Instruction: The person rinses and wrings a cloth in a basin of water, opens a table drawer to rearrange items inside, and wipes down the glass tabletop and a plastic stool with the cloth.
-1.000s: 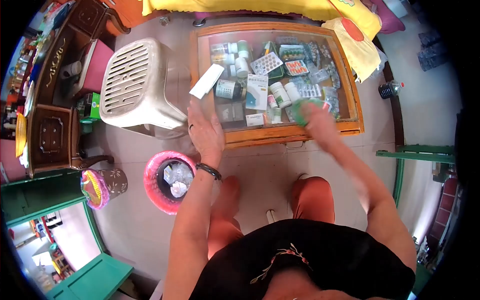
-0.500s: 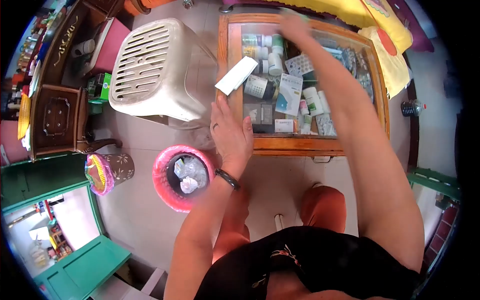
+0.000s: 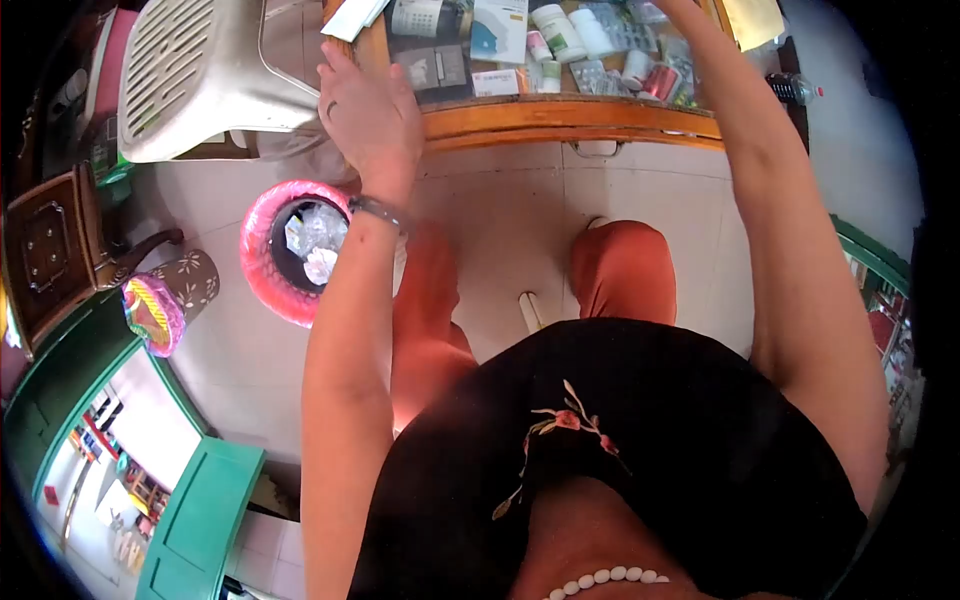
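My left hand [image 3: 370,115] lies on the near left corner of a glass-topped wooden table [image 3: 570,122], fingers stretched out. Just beyond its fingertips is a folded white paper [image 3: 350,17] at the table's left edge. My right forearm reaches up across the table's right side; the hand itself is past the top of the view. Under the glass are white pill bottles [image 3: 562,36], a dark bottle with a pale label [image 3: 418,18], a blue-and-white box [image 3: 499,28], a small white-and-orange box [image 3: 496,82] and blister packs [image 3: 592,78].
A pale plastic stool [image 3: 215,75] stands left of the table. Below it is a pink-rimmed bin [image 3: 262,255] holding crumpled plastic. A patterned bin [image 3: 190,282] and a dark carved wooden cabinet [image 3: 50,240] are farther left. A bottle of dark liquid [image 3: 790,88] is at the right.
The view has tipped down toward my body, so the table sits higher and its far part is cut off. My right hand, earlier over the table's far edge, has left the picture.
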A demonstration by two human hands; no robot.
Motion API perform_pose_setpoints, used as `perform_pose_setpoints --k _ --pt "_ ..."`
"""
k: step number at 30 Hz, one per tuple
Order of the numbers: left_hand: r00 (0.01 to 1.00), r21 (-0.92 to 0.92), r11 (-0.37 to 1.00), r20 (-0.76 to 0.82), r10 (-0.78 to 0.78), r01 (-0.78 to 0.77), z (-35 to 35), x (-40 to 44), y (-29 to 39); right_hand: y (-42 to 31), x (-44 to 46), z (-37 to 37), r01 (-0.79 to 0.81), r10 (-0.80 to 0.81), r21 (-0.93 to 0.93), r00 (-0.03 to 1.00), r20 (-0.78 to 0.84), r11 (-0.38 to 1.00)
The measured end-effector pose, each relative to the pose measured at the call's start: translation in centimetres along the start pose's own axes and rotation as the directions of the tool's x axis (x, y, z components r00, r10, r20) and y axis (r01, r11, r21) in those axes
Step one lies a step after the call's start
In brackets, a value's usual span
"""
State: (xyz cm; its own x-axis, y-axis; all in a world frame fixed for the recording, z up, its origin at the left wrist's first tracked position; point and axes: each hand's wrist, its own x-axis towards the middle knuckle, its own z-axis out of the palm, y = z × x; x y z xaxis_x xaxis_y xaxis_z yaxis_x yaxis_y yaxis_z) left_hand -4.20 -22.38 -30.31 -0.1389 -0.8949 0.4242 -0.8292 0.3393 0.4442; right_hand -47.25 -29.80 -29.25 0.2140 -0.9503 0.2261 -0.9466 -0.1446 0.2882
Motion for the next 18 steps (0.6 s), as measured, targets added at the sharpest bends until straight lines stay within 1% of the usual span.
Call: perform_pose_setpoints --k 1,2,3,4,6,7,8,9,11,13,14,15,17,18 --pt "1.000 0.032 0.999 -0.012 0.006 -0.005 0.1 -0.1 0.0 6.0 -4.7 7.2 -0.018 -0.002 -0.099 0.979 -0.201 0.995" --pt "1.000 0.061 0.998 -0.024 0.009 -0.008 0.1 -0.3 0.0 4.7 -8.8 2.9 -0.132 0.150 0.118 0.976 -0.159 0.984" --pt "0.999 0.090 0.996 -0.040 0.013 -0.009 0.3 -0.4 -0.1 5.8 -13.1 3.2 -0.218 0.239 0.160 0.963 -0.125 0.963" --pt "0.995 0.113 0.992 -0.082 0.056 -0.047 0.9 -0.3 -0.5 6.6 -17.8 4.0 -0.305 0.327 0.198 0.941 -0.088 0.932" --pt "0.994 0.072 0.997 -0.096 0.045 -0.038 0.7 -0.3 -0.5 0.6 -22.3 -2.5 -0.537 0.527 0.167 0.844 0.102 0.827" --pt "0.994 0.054 0.998 -0.105 0.037 -0.031 0.6 -0.3 -0.3 -1.0 -24.1 -3.4 -0.593 0.565 0.151 0.803 0.190 0.791" --pt "0.990 0.021 0.999 -0.135 0.034 -0.032 0.5 -0.3 -0.3 -2.5 -25.7 -3.4 -0.613 0.591 0.162 0.789 0.168 0.773" --pt "0.996 -0.049 0.998 -0.080 -0.031 0.027 0.1 -0.4 -0.1 -4.1 -26.7 -3.5 -0.633 0.616 0.178 0.774 0.144 0.754" --pt "0.988 -0.174 0.973 0.039 -0.148 0.152 -1.0 -0.3 0.2 -9.0 -26.4 -5.1 -0.733 0.700 0.159 0.679 0.220 0.661" --pt "0.974 -0.374 0.900 0.068 -0.216 0.225 -1.2 -0.2 -0.5 -15.2 -24.8 -6.5 -0.720 0.684 0.254 0.694 0.226 0.646" --pt "0.967 -0.469 0.846 0.085 -0.242 0.253 -1.1 0.0 -1.0 -18.5 -23.7 -7.7 -0.687 0.657 0.278 0.725 0.205 0.671" --pt "0.965 -0.522 0.813 0.101 -0.240 0.257 -1.1 0.1 -1.4 -21.3 -22.3 -8.9 -0.654 0.631 0.298 0.754 0.182 0.695" --pt "0.960 -0.618 0.736 0.143 -0.240 0.276 -0.9 -0.1 -2.5 -24.9 -18.7 -11.4 -0.617 0.557 0.303 0.786 0.267 0.726" --pt "0.946 -0.670 0.671 0.180 -0.268 0.318 -0.8 -0.3 -3.1 -26.9 -17.4 -11.9 -0.561 0.498 0.342 0.827 0.260 0.754"
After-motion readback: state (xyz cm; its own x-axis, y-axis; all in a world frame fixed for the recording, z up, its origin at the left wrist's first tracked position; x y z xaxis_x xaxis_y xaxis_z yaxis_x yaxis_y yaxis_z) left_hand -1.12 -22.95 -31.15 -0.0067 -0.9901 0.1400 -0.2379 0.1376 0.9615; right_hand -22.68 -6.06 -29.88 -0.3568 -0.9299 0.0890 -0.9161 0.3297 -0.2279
